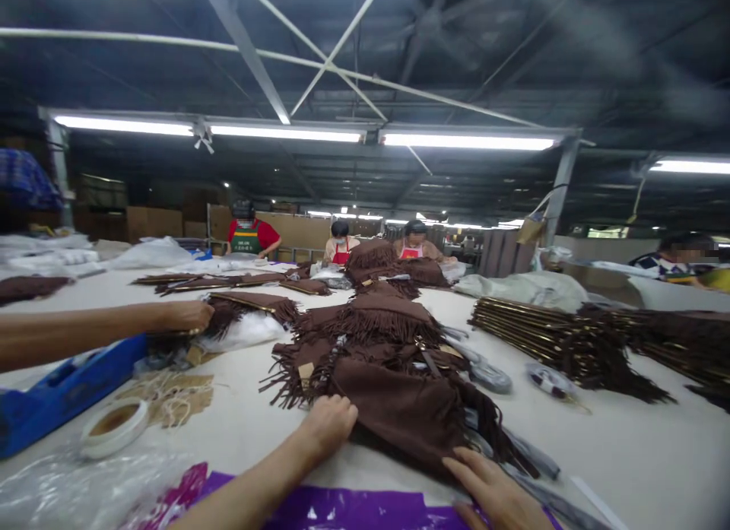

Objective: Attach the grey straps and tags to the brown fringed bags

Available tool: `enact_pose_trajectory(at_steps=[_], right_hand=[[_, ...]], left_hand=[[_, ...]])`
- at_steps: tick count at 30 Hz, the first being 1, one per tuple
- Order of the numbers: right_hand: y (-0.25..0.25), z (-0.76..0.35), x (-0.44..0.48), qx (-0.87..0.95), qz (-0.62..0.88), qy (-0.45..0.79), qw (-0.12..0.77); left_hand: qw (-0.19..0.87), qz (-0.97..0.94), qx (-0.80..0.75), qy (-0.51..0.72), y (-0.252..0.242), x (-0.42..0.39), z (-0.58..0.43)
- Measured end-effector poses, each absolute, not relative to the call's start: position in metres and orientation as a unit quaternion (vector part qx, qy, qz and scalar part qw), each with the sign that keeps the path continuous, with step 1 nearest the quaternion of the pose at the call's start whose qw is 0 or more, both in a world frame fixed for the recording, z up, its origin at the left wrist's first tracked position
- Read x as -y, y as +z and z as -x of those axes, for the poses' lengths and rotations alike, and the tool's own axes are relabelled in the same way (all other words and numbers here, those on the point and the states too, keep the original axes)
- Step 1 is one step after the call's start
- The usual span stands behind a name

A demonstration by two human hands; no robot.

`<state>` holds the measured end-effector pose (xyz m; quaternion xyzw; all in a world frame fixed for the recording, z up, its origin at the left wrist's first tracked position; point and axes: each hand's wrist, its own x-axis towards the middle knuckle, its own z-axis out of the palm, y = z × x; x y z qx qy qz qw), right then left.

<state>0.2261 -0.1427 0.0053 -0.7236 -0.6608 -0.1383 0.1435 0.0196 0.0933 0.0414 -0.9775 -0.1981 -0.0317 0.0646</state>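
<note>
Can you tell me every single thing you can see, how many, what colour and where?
Table: one, white, across the middle
Nearest fringed piece: one, brown, front middle
Other fringed pieces: many, brown, piled behind it
Gold-edged stacks: two, brown, right side
Tray: one, blue, left edge
Tape roll: one, white, near the tray
Clear plastic: uncountable heap, see-through, bottom left
Purple plastic: uncountable, purple, bottom edge
Light tubes: several, white, overhead
Co-workers: at least four, mixed clothing, far side and right
Co-worker's hand: one, bare, left
Left hand: one, bare, at nearest piece's left edge
Right hand: one, bare, at its lower right edge
</note>
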Motion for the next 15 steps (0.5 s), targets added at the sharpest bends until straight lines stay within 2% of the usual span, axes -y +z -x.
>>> enact_pose_trajectory(at_steps=[4,9,13,15], right_hand=[[0.003,-0.235,0.121,0.601,0.761,-0.223,0.097],[0.017,-0.243,0.101,0.594,0.775,-0.197,0.091],[0.021,-0.236,0.099,0.603,0.764,-0.180,0.140],[0.021,-0.230,0.100,0.605,0.766,-0.173,0.131]], left_hand=[[0.057,0.968,0.239,-0.045,0.074,-0.112,-0.018],[0.028,0.967,0.244,-0.062,0.122,-0.121,-0.004],[-0.012,0.968,0.238,-0.076,0.125,-0.115,0.023],[-0.050,0.970,0.229,-0.068,0.112,-0.111,0.036]])
